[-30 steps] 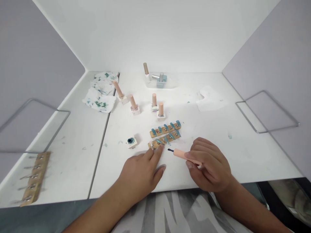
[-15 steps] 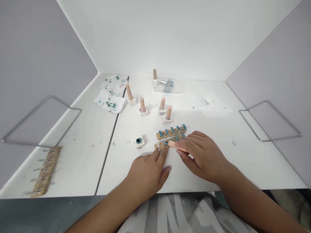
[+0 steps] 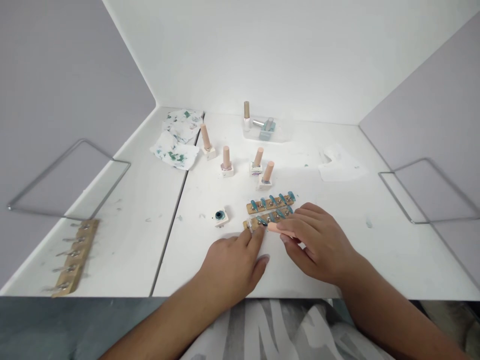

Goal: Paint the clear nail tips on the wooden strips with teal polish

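In my right hand (image 3: 322,245) is the peach handle of a nail polish brush (image 3: 280,230), pinched between thumb and fingers. Its dark bristles are at a blue-green false nail near the left end of the nearer wooden strip (image 3: 255,223). My left hand (image 3: 234,262) lies open, its outstretched fingertips touching that strip's left end beside a clear nail tip. Just behind is a second wooden strip (image 3: 258,207), also bearing several blue-green nails on metal mounts. An uncapped polish bottle (image 3: 221,217), dark blue-green at its mouth, sits to the left.
Several capped bottles with peach tops (image 3: 226,159) stand behind the strips. A clear tray (image 3: 279,134) at the back holds more bottles. Stained wipes (image 3: 176,150) lie back left, a white sheet (image 3: 339,167) right. Another nail strip (image 3: 77,260) rests front left; wire frames (image 3: 127,172) flank the table.
The view has shifted slightly, so everything on the table appears a little further right. The brush tip has moved slightly along the nail toward its near end. Both hands keep their hold.
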{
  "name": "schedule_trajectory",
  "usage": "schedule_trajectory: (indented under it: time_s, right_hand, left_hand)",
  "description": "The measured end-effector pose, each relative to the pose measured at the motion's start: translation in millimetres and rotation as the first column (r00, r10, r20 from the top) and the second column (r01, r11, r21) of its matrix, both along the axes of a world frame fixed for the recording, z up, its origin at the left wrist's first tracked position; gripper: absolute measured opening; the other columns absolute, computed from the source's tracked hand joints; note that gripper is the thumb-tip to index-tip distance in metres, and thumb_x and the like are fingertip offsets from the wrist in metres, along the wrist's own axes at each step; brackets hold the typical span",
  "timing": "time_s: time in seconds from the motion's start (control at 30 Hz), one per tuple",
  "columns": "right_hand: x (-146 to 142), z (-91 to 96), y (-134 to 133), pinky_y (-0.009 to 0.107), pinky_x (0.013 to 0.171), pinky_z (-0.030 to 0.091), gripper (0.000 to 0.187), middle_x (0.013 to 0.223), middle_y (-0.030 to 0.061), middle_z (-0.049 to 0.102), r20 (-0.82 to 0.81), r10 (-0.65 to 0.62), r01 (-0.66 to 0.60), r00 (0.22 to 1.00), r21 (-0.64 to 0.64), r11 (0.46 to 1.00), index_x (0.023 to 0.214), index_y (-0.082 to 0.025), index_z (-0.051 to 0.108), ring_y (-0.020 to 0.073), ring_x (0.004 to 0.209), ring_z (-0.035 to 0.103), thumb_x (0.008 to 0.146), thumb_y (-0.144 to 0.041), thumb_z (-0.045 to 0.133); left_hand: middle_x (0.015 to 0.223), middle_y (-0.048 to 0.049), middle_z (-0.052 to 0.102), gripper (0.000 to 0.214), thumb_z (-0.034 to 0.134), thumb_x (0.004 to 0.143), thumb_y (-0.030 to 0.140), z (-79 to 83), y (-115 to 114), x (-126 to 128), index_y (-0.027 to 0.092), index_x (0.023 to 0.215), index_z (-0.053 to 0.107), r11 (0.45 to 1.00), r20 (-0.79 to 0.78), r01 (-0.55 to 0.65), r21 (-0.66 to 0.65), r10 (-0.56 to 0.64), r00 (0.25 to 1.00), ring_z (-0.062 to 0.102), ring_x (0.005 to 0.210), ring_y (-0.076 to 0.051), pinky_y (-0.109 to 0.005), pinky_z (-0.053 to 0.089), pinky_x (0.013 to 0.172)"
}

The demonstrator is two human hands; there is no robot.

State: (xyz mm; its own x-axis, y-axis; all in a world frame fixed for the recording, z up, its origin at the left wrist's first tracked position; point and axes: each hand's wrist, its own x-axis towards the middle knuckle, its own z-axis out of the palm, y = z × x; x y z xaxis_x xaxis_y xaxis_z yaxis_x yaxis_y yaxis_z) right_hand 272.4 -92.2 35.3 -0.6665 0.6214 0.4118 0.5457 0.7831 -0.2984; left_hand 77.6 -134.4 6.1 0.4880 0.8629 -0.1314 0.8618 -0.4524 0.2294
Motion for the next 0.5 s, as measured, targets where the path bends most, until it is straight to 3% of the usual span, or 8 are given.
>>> schedule_trajectory:
  time_s: [0.17, 0.5]
  right_hand:
    - [2.0, -1.4, 3.2, 0.027, 0.06, 0.033, 0.021, 0.062, -0.0036, 0.054, -0.103, 0.005, 0.0, 0.995, 0.051, 0.999, 0.096, -0.017, 0.053, 0.0108, 0.055, 0.044, 0.077, -0.009, 0.05]
    - [4.7, -2.8, 4.8, 0.028, 0.06, 0.033, 0.018, 0.059, -0.0044, 0.051, -0.039, 0.001, -0.003, 0.999, -0.039, 0.999, 0.091, -0.017, 0.055, 0.0103, 0.053, 0.041, 0.076, -0.009, 0.048]
  left_hand:
    - [0.108, -0.0112, 0.064, 0.052, 0.034, 0.091, 0.039, -1.5, -0.4, -0.6, 0.015, 0.137, 0.032, 1.0, 0.008, 0.006, 0.003, -0.006, 1.0, 0.066, 0.079, -0.024, -0.037, 0.053, 0.062]
    - [0.107, -0.0111, 0.064, 0.051, 0.034, 0.091, 0.039, 2.8, 0.4, 0.1, 0.016, 0.137, 0.034, 1.0, -0.01, 0.0, -0.01, 0.0, 1.0, 0.066, 0.078, -0.024, -0.035, 0.053, 0.061]
